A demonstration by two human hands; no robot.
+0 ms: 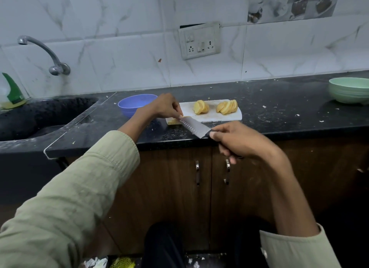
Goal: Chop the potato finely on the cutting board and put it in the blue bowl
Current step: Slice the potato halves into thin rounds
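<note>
Green bowl stack far to right of my hands; sink and tap to their left; socket panel on wall beyond.

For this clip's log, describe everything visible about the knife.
The broad silver steel knife has a row of oval dimples along its blade and a dark handle, mostly hidden inside the right hand, which grips it. It lies slanted, tip up-left, over the near edge of the black speckled counter. The tip meets pale yellow potato pieces at the white cutting board's left end, where the left hand's fingers touch the blade.
</note>
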